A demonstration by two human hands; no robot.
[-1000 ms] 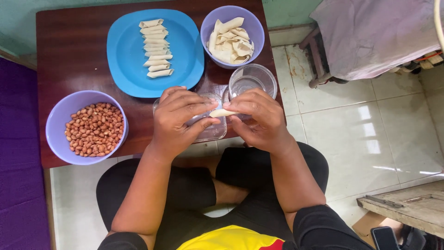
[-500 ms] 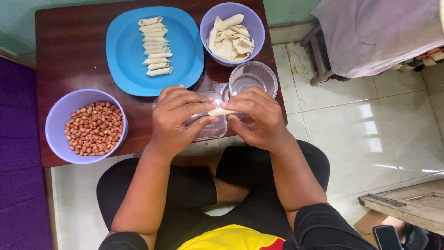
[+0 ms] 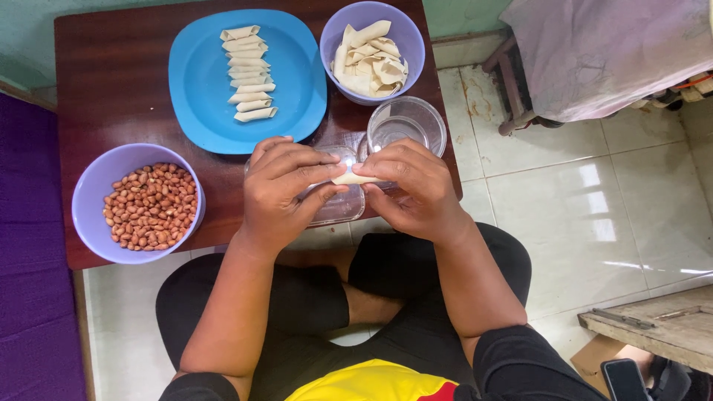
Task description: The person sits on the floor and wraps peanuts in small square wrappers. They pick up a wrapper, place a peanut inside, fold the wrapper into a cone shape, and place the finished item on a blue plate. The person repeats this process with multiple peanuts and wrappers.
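A dark wooden table [image 3: 111,89] bears a blue plate [image 3: 200,96], two purple bowls [image 3: 96,186] and seemingly clear containers [image 3: 416,119].

Peanut bowl [image 3: 138,203] left of hands, plate [image 3: 200,82] behind

small pale dough wrapper [image 3: 355,179], partly rolled, lying roughly level, pinched at both ends between fingertips, above a clear plastic container [image 3: 338,208] at the table edge
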